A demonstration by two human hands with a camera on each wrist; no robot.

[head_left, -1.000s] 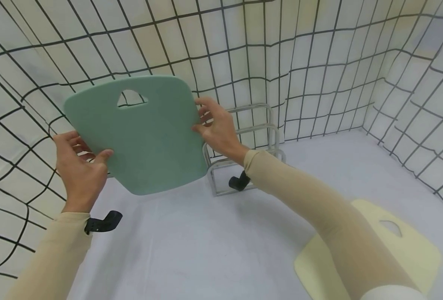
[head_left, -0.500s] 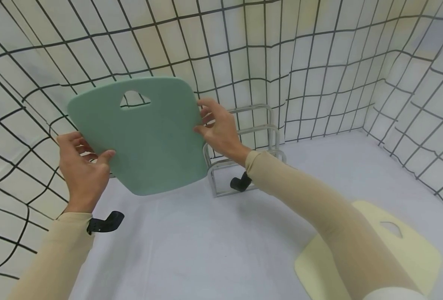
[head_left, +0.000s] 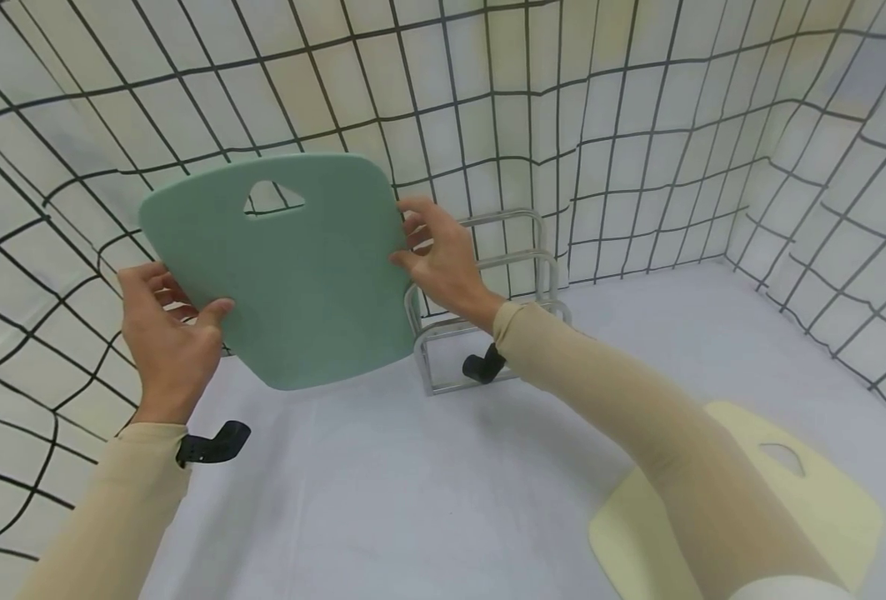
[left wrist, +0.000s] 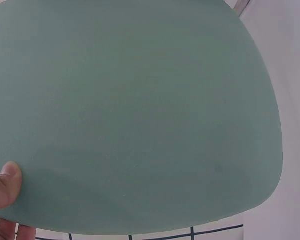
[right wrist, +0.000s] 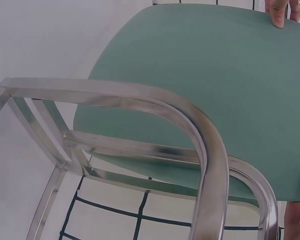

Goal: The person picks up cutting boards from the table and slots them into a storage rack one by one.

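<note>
A green cutting board (head_left: 315,283) with a handle hole near its top is held up off the table, slightly tilted. My left hand (head_left: 168,337) grips its left edge, thumb on the near face and fingers behind. At the right edge, my right hand (head_left: 443,254) pinches the board between thumb and fingers. A silver metal rack (head_left: 513,258) with rounded upright bars stands behind and right of the board, partly hidden by it and my right hand. In the right wrist view, the rack's bars (right wrist: 140,95) cross in front of the green board (right wrist: 215,65).
A pale yellow cutting board (head_left: 810,500) lies flat on the white table surface (head_left: 382,492) at the front right, partly under my right forearm in view. Black wire grid panels (head_left: 638,133) backed with pale cloth enclose the table at the back and sides.
Both hands and the green cutting board have shifted slightly to the right. The grip, the rack and the yellow board look the same.
</note>
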